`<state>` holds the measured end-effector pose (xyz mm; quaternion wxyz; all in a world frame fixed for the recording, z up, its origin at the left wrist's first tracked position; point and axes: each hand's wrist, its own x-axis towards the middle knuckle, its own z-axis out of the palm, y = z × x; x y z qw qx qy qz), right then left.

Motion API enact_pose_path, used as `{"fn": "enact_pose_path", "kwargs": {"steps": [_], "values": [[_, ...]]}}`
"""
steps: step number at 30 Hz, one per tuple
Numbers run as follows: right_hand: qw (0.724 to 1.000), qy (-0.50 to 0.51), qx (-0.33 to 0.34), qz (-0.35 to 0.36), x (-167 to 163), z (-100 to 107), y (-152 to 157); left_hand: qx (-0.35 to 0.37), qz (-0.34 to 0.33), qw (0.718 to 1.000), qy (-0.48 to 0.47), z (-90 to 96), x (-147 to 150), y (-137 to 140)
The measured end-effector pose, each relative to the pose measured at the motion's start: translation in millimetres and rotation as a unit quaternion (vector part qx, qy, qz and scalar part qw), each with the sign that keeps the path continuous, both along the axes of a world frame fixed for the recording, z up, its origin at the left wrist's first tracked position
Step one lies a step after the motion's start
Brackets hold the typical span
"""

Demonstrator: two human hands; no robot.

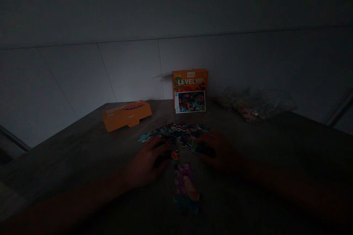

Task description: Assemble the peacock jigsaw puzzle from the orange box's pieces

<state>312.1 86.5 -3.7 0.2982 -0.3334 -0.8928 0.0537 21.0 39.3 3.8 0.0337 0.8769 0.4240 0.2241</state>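
While working mid-frame, curving left hand (150, 159) and right hand (217, 150) half-open, with grasp unclear, beside loose puzzle pieces (176, 129) at centre; showing apparently joined section (187, 183) at lower centre, leaving many unjoined.

"How are the arms placed?"

"The left forearm (96, 192) and right forearm (278, 183), both bare, slant inward low over the surface (74, 145), pointing toward its far edge."

"And the hands?"

"The left hand (150, 159) is palm down, fingers curved, a gap between them and the thumb. The right hand (216, 148) roughly mirrors it, fingers bent toward the surface's left edge, thumb apart. They don't touch; dimness blurs the right fingertips."
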Motion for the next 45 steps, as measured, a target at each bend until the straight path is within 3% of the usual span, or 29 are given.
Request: {"fn": "enact_pose_path", "kwargs": {"steps": [6,11,16,23,28,37,45], "values": [[0.998,0.06,0.018,0.009,-1.4,2.4,-0.5,0.021,0.026,0.997,-0.071,1.3,0.1,-1.7],[0.987,0.13,0.016,-0.092,0.0,3.3,4.3,0.039,0.146,0.974,-0.166,-0.3,-5.1,7.3],[0.968,0.193,0.019,-0.16,2.5,8.1,8.7,0.017,0.224,0.967,-0.122,-8.8,-10.4,16.8],[0.984,0.109,0.051,-0.135,2.5,-0.6,10.9,0.019,0.134,0.988,-0.069,-1.4,-3.6,6.9],[0.996,0.025,0.008,-0.08,0.6,-6.4,6.7,0.001,0.059,0.998,0.001,2.3,-0.5,3.5],[0.999,-0.041,-0.005,-0.012,1.3,-7.9,5.8,-0.034,0.035,0.999,-0.016,1.3,-2.4,5.7],[1.0,-0.011,0.0,0.015,-0.5,-3.1,4.4,-0.028,0.028,0.999,-0.023,-0.2,-2.9,6.0]]}}
